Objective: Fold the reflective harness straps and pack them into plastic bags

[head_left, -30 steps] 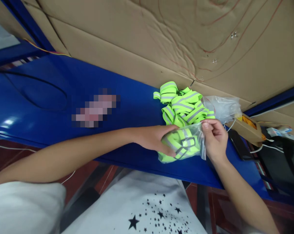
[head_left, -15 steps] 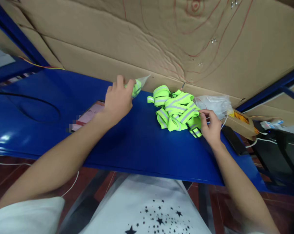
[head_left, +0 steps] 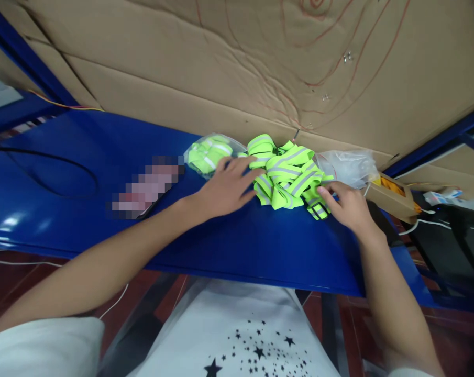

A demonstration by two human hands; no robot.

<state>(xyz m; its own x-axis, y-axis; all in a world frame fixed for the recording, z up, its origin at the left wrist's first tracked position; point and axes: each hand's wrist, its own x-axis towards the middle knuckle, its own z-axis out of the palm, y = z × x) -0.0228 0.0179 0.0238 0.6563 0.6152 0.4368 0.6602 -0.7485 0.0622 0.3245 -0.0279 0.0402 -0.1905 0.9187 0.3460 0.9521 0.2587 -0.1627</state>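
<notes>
A loose heap of neon-yellow reflective straps (head_left: 289, 173) with a black buckle (head_left: 318, 210) lies on the blue table. To its left, against the cardboard, rests a clear plastic bag (head_left: 209, 154) with folded neon strap inside. My left hand (head_left: 231, 186) is spread out between the bag and the heap, fingertips at the heap's left side, holding nothing. At the heap's right edge is my right hand (head_left: 349, 204), thumb and index finger closed at the strap end above the buckle.
A phone (head_left: 148, 191), partly pixelated, lies on the blue table (head_left: 237, 246) at the left. Behind my right hand are a crumpled clear bag (head_left: 349, 166), a dark object (head_left: 382, 222) and a cardboard box (head_left: 394, 201). A cardboard wall (head_left: 162, 63) stands behind; a black cable (head_left: 64, 159) curves at the left.
My left hand has let go of the bagged strap, which now lies on the table, and has moved right to the heap. My right hand stays at the strap's right end.
</notes>
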